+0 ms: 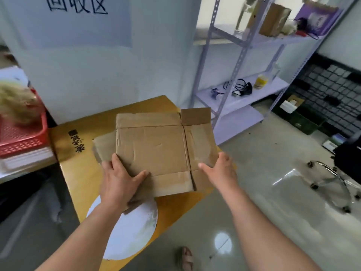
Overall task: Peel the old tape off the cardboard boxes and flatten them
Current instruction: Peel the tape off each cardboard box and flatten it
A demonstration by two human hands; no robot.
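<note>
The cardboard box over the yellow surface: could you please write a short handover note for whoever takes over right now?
Left hand: grips the near-left corner of the flattened box, thumb on top.
Right hand: holds its right edge.
Where: the box is held flat over the yellow surface; another brown cardboard piece sticks out under its left side.
Done: this box is flattened.
Left: a glossy patch on the right flap may be leftover tape, so check it and peel it. Whether more boxes wait is not visible.

Red basket (pixel 23 137), metal shelving rack (pixel 263 92)
</note>
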